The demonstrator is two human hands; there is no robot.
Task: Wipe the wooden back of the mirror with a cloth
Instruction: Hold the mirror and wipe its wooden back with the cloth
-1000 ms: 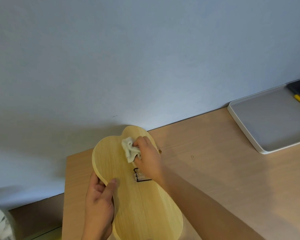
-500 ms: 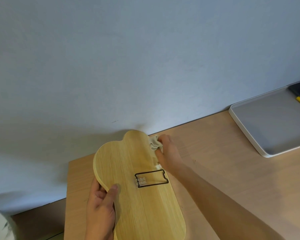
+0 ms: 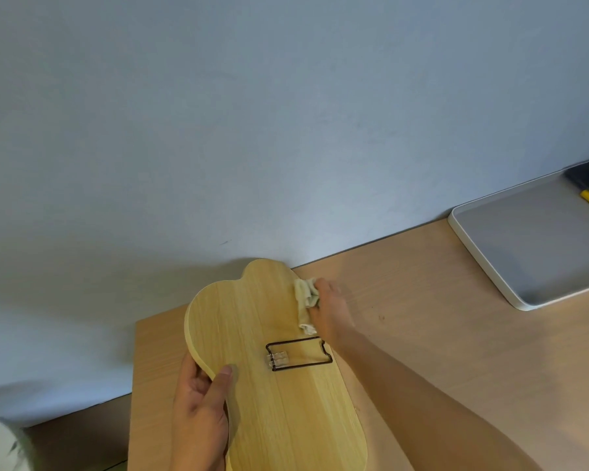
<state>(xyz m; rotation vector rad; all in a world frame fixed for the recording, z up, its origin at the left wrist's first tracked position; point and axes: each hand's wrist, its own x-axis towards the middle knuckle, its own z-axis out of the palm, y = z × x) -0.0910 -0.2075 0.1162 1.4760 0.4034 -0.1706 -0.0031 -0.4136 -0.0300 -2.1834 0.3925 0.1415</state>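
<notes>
Soft even daylight, faint shadows on the wall [image 3: 286, 130], wide-angle bending at the edges.

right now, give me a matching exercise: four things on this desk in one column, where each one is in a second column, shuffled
Things:
1. cloth
2. wire stand
3. white tray
4. left hand

Places:
A. far right of the desk, by the wall
B. gripping the left edge of the mirror back
C. bunched in the right hand at the board's upper right edge
D. folded flat on the middle of the wood

Pairs: 1-C, 2-D, 3-A, 4-B
</notes>
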